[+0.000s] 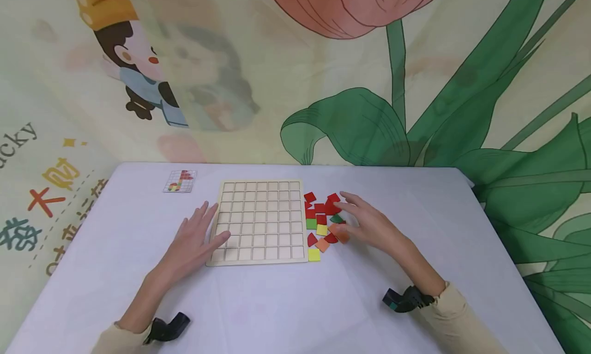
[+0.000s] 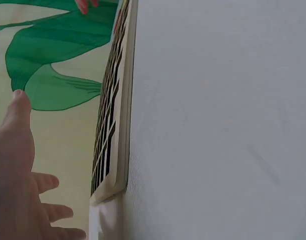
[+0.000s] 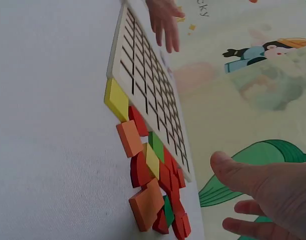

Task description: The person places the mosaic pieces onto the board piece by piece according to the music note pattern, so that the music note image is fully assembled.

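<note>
A light wooden grid board (image 1: 260,222) with bare square cells lies on the white table. My left hand (image 1: 194,238) hovers at the board's left edge, fingers spread, thumb over the lower left cells. Along the board's right side lies a loose cluster of wooden pieces: red (image 3: 139,169), orange (image 3: 146,204), yellow (image 3: 117,100) and green (image 3: 155,147), some square and some with curved edges. Over the right part of this cluster reaches my right hand (image 1: 369,221), its fingers loosely extended and holding nothing. In the left wrist view, the left hand (image 2: 18,175) appears beside the board's edge.
A small pattern card (image 1: 180,181) with a coloured figure on a grid lies at the back left of the table (image 1: 277,308). Behind the table hangs a printed cloth (image 1: 341,123) with a flower and a cartoon figure. Each wrist wears a black camera (image 1: 171,327).
</note>
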Available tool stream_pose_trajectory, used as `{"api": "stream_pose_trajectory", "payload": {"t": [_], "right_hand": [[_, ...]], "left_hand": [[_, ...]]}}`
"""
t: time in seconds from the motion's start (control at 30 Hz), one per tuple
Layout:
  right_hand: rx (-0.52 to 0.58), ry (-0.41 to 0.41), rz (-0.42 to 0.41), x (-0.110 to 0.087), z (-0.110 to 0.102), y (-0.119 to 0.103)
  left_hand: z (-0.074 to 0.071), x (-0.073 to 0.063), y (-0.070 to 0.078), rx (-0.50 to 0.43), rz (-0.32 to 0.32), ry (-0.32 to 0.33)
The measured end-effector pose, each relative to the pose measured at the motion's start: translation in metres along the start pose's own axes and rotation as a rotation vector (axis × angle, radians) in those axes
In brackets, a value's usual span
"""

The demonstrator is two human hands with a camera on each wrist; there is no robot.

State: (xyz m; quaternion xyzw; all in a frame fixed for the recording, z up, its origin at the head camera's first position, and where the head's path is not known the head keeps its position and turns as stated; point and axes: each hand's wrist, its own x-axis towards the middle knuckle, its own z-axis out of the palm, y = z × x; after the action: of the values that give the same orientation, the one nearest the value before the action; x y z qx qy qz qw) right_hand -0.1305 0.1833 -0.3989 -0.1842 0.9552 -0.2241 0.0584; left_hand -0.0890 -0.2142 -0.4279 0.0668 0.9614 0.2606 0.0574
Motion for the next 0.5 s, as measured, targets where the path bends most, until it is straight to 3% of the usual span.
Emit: {"api": "stream_pose_trajectory", "payload": {"t": [0.13, 0.3, 0.5], "right_hand": [[-0.029, -0.014, -0.038, 0.017, 0.003, -0.006], [-0.141, -0.019, -0.106, 0.036, 0.013, -0.005], [-0.161, -0.054, -0.124, 0.055, 0.019, -0.001]], "left_hand": [[0.007, 0.008, 0.0, -0.066, 0.009, -0.041], [0.016, 0.011, -0.004, -0.053, 0.041, -0.086], [0.02, 0.01, -0.01, -0.054, 0.081, -0.102]]}}
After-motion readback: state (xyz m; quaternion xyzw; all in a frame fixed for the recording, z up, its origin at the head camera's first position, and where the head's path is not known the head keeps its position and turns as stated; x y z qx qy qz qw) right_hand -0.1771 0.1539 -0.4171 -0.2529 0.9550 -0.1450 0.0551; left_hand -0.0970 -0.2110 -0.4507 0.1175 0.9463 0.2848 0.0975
